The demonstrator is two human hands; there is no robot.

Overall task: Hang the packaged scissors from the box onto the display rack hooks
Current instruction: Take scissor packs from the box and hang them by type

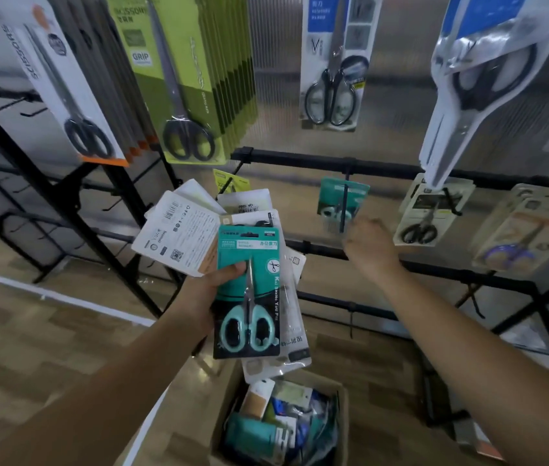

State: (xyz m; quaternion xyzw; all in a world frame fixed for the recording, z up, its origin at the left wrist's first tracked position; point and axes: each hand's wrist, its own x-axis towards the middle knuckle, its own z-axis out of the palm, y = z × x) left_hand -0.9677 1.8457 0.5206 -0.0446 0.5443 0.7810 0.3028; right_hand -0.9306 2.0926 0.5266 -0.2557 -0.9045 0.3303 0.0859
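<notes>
1. Risk first: the left hand (pixel 214 284) grips a fanned stack of packaged scissors (pixel 232 250) at frame centre, thumb over the front teal pack (pixel 248 290). I judge that pulling one pack from such a loose fan could drag its neighbours out and drop them toward the box (pixel 342 418) or the floor.
2. Right hand (pixel 369 245), right of centre, reaches toward the hook (pixel 345 210) where a matching teal pack (pixel 342 203) hangs. Its fingers point away and are blurred, so I cannot tell whether they are loose or pinching anything. A hurried reach could knock that hung pack off or snag a sleeve on the hook tip.
3. Misplacement is another hazard: several designs share the rack, so a pack could land on the wrong hook.
4. Counts: two hands; one cardboard box at lower centre, with more packs inside, too jumbled to count; roughly six packs or more in the held fan, overlapped, so not exact.
5. Hung stock: four rows across the top of the frame; on the middle rail (pixel 384 169), the teal pack, a beige-carded group (pixel 431 210), and a purple-handled group (pixel 515 240) at far right.
</notes>
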